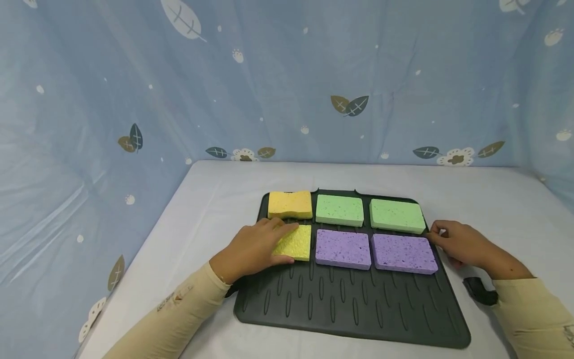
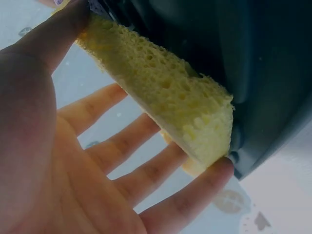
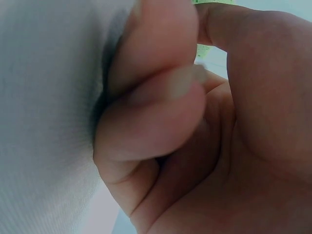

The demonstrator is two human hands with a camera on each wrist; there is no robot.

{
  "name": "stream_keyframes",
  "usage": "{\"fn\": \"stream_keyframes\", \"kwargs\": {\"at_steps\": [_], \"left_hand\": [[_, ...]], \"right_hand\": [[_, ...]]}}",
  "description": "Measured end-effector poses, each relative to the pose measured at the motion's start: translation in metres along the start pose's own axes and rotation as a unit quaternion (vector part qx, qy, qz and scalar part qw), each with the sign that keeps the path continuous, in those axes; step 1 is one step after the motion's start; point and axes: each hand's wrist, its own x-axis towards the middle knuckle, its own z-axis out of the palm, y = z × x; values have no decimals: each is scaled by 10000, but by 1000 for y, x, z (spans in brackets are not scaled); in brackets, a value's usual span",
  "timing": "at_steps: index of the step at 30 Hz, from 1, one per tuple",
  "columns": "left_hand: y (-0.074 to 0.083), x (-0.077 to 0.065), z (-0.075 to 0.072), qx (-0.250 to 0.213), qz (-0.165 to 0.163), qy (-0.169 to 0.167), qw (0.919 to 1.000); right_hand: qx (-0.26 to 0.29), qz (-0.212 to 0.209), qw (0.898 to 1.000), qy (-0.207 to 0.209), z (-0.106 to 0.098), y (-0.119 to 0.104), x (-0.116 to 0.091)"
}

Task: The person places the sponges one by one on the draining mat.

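A yellow sponge [image 1: 298,244] lies on a dark ribbed drying mat [image 1: 354,309], at the left of its nearer row. My left hand [image 1: 257,247] grips this sponge from the left, thumb on the near side and fingers over the far side. In the left wrist view, the thumb and fingers span the porous sponge [image 2: 161,87]. My right hand [image 1: 464,244] is at the mat's right edge, thumb and index finger pinching the rim beside a purple sponge [image 1: 403,253]. The right wrist view shows the other fingers [image 3: 151,117] curled against the white cloth; the mat is hidden there.
An orange-yellow sponge [image 1: 290,204] and two green sponges, one in the middle [image 1: 339,209] and one at right [image 1: 396,215], form the far row. Another purple sponge [image 1: 343,248] lies mid-row. White cloth [image 1: 215,199] covers the table; a blue patterned curtain [image 1: 287,89] hangs behind.
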Motion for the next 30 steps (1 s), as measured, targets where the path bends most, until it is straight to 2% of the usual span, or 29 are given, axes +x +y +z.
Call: {"fn": "stream_keyframes", "kwargs": {"at_steps": [12, 19, 30], "left_hand": [[2, 1, 1, -3, -5, -116, 9999], [3, 0, 2, 69, 35, -35, 10000], [5, -1, 4, -9, -134, -321, 9994]], "right_hand": [[20, -11, 10000, 6, -2, 1, 0], [82, -22, 10000, 29, 1, 1, -2], [54, -31, 10000, 17, 2, 0, -1]]}}
